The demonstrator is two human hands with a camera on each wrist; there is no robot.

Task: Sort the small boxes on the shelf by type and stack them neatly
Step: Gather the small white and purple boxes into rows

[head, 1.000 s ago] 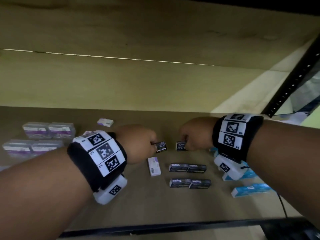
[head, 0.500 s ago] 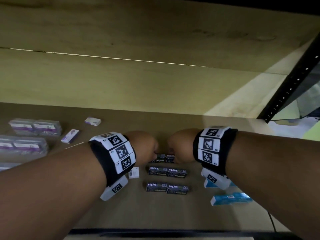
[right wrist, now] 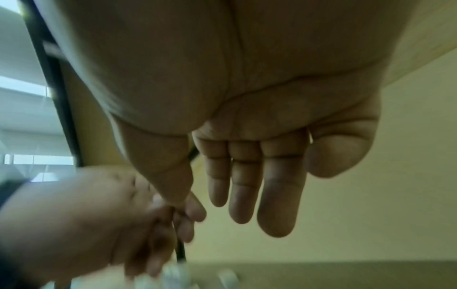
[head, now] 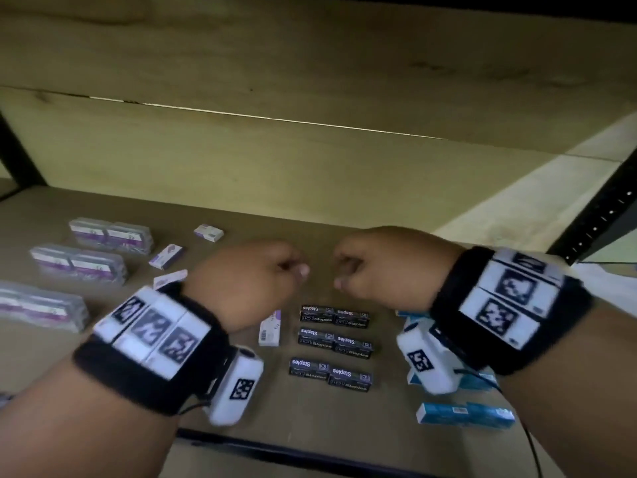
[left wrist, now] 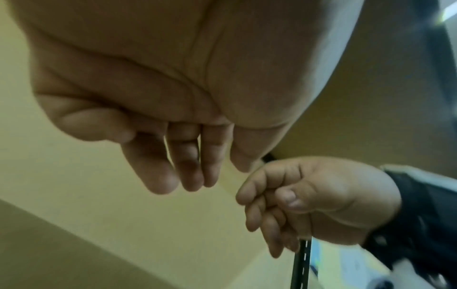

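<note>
Staples boxes (head: 333, 346) lie in three rows of two on the shelf (head: 310, 419), long axes crosswise, just below both the left hand (head: 248, 281) and right hand (head: 382, 267), whose loosely curled fingers (left wrist: 190, 166) hold nothing.

The right wrist band (head: 510, 305) hides part of the blue boxes (head: 465, 414).

Staple boxes (head: 333, 346) at mid-shelf (head: 344, 243), three rows of two, one behind another. Left of them one small box (head: 269, 328); farther left, back, more small boxes (head: 208, 232) and clear packs (head: 111, 235) in rows. Right of staples, long boxes (head: 465, 414) near front edge, partly under right wrist.
</note>
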